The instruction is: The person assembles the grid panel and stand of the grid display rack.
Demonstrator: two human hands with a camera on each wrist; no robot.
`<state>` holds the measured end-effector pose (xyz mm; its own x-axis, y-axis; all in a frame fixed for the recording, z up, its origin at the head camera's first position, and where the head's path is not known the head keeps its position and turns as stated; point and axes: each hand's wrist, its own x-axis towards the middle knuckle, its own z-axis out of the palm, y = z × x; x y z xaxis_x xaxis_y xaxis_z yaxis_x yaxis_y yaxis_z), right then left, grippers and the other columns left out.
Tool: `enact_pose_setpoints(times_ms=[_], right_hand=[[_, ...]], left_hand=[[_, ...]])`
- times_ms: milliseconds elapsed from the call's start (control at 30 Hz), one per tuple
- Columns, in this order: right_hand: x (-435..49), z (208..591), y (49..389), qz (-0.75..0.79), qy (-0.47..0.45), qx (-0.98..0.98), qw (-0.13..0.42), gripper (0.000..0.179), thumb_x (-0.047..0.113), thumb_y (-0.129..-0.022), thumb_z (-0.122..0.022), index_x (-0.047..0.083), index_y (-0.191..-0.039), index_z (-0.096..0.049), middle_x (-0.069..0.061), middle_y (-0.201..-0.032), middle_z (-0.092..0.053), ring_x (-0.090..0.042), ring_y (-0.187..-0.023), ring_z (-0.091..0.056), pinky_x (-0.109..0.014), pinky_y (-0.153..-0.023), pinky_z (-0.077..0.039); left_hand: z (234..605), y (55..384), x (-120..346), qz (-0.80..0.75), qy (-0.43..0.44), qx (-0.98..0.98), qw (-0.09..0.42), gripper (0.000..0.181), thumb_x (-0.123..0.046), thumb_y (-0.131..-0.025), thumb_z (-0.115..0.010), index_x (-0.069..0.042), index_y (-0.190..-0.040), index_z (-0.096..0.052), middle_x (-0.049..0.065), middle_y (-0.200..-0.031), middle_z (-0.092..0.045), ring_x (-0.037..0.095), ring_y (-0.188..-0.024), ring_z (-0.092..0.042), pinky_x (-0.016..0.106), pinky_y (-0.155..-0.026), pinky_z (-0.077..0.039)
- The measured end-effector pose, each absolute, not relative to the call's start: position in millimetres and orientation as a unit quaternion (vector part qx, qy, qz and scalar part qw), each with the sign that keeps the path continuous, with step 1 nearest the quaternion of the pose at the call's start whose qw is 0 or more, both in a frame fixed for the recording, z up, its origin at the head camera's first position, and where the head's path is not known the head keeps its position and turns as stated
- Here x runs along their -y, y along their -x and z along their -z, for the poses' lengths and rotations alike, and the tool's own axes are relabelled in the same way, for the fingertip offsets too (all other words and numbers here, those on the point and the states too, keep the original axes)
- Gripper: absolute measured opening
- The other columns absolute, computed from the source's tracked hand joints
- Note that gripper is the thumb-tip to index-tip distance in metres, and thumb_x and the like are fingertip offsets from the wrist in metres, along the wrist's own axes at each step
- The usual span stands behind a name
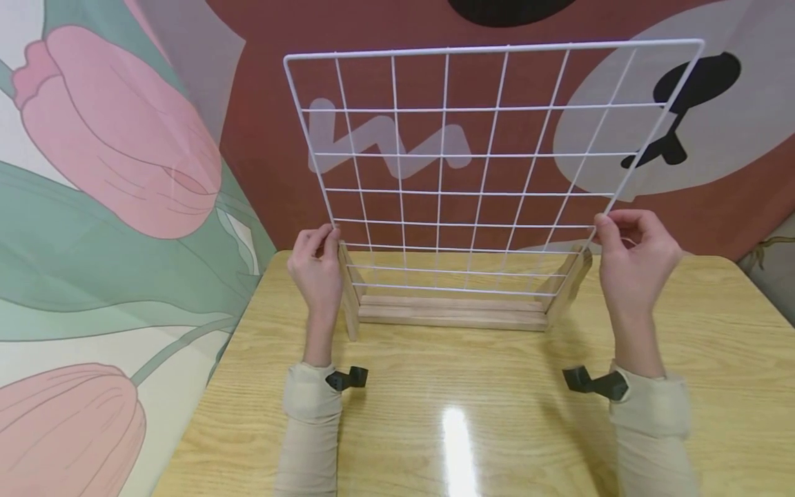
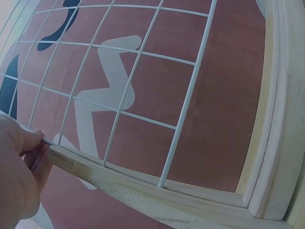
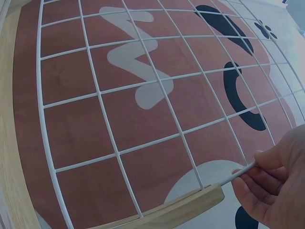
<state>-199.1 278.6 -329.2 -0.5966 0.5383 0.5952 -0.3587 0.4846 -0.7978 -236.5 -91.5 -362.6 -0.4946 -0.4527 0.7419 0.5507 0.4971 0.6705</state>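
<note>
2 hands (image 1: 318,266) (image 1: 640,259) pinch upright grid (image 1: 442,155); long axis unclear.

A yellowish wood-grain table (image 1: 404,386), its visible far corners rounded, is topped by a pale wooden stand (image 1: 453,321), set near the far edge. The stand's two side pieces (image 1: 352,314) are linked low down by long bars (image 1: 422,314); a bright streak of light (image 1: 459,452) is reflected in the tabletop's nearer half.

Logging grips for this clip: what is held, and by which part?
The grid, by its side edges just above the stand: left hand pinching the left, right hand the right.
</note>
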Motion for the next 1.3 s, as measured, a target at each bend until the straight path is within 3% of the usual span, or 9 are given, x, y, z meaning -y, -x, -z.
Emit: enact_pose_setpoints(times_ms=[933, 1300], right_hand=[[-279, 332, 202, -0.493, 0.059, 0.745, 0.445, 0.025, 0.015, -0.099, -0.072, -0.009, -0.103, -0.071, 0.029, -0.082, -0.059, 0.006, -0.078, -0.061, -0.014, -0.074, -0.049], [-276, 331, 198, -0.489, 0.048, 0.746, 0.450, 0.020, 0.017, -0.100, -0.071, -0.002, -0.104, -0.074, 0.026, -0.086, -0.060, 0.003, -0.081, -0.062, -0.012, -0.074, -0.049]], left_hand=[[362, 238, 96, 0.527, 0.039, 0.696, 0.486, 0.010, 0.000, -0.092, -0.077, 0.008, -0.096, -0.079, 0.020, -0.085, -0.067, 0.018, -0.076, -0.061, 0.016, -0.072, -0.047], [361, 240, 102, 0.547, 0.061, 0.698, 0.457, 0.013, -0.003, -0.094, -0.076, 0.010, -0.097, -0.078, 0.020, -0.087, -0.068, 0.003, -0.077, -0.061, 0.016, -0.072, -0.051]])
